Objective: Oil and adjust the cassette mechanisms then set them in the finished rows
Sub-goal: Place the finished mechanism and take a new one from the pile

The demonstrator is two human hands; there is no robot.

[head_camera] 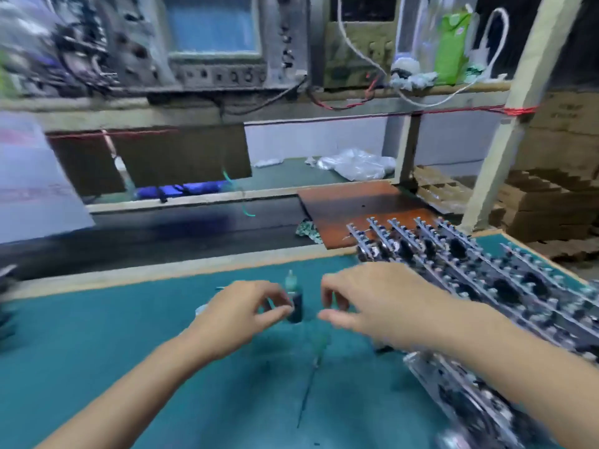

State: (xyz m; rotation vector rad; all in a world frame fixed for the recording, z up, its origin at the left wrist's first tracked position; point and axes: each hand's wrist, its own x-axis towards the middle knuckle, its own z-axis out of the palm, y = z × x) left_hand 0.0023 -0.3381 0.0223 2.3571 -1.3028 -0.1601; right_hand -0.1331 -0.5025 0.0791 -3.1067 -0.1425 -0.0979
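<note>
A small dark oil bottle point(294, 303) with a pale green nozzle stands upright on the teal mat point(129, 319). My left hand point(240, 315) hovers just left of it, fingers curled and nearly touching the bottle. My right hand point(366, 303) hangs to its right with fingers apart and nothing in them. Rows of metal cassette mechanisms point(470, 264) lie side by side on the mat's right part. More mechanisms point(460, 390) sit under my right forearm. A thin green-handled screwdriver point(312, 367) lies on the mat below the bottle. The frame is motion-blurred.
A brown board point(350, 205) lies behind the rows. A dark conveyor strip point(162, 241) runs past the mat's far edge. Test instruments point(214, 43) fill a shelf above, with a green carton point(450, 47) and loose wires. Cardboard stacks point(544, 202) stand at the right.
</note>
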